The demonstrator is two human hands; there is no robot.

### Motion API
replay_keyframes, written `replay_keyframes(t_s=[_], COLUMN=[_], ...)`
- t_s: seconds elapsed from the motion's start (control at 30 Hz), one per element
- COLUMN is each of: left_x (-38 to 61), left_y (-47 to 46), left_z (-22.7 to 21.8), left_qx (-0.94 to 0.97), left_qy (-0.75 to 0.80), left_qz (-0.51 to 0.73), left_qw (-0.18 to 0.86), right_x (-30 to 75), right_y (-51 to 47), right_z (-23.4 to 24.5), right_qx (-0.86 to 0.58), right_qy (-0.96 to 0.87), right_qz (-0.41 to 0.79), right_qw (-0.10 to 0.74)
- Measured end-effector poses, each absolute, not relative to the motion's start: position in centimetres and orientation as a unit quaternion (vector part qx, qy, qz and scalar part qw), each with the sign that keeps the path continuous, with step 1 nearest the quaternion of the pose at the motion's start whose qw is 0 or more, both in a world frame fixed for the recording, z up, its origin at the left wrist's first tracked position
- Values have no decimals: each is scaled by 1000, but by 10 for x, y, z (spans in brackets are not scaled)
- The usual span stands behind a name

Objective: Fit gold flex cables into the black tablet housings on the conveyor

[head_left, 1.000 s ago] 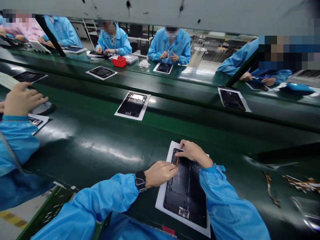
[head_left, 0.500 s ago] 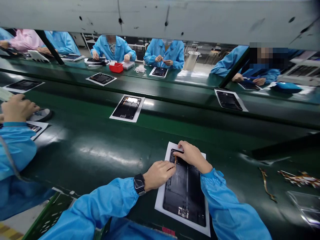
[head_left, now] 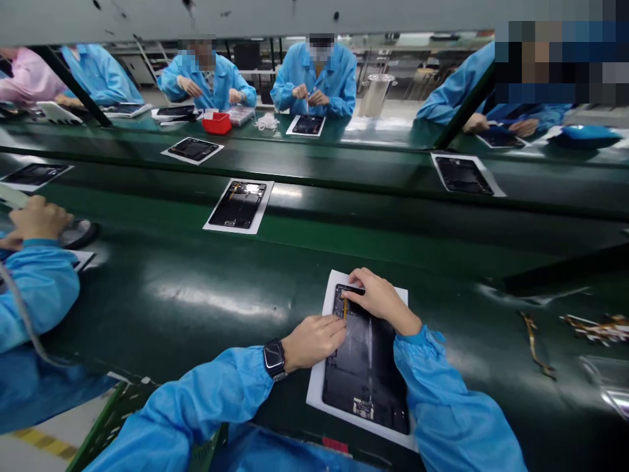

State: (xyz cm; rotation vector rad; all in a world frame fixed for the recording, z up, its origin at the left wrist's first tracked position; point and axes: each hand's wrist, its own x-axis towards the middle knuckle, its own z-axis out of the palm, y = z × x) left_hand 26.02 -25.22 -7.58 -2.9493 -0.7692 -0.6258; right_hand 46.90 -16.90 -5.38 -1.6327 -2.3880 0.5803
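Before me an opened black tablet housing rests on a white sheet, its inside facing up. A narrow orange flex cable runs along the housing's upper left part. My left hand, with a watch on the wrist, has its fingers closed at the cable's lower end. From the right, my right hand reaches over the housing's top, thumb and finger closed at the cable's upper end. The fingers partly hide both cable ends.
A loose flex cable, a pile of cables and a clear plastic tray lie to the right. Another tablet housing sits farther back. At left is a co-worker's hand; a green crate stands below the bench edge.
My view has tilted down slightly. Both hands stay at the cable, which now looks straighter between them. Across the bench, a co-worker's hand has lifted off the work there.
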Motion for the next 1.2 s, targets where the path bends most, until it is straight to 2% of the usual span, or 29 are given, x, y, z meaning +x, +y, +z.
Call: replay_keyframes(t_s=[0.8, 1.2], left_x=[257, 257], left_y=[-253, -252], left_z=[-73, -74], left_qx=[-959, -953], left_qy=[-231, -227], left_qz=[-165, -199], left_qw=[13, 17], right_x=[470, 469], right_y=[-173, -173], right_z=[-54, -53], right_qx=[-565, -567], right_qy=[-800, -800], right_qz=[172, 166], right_qw=[108, 104])
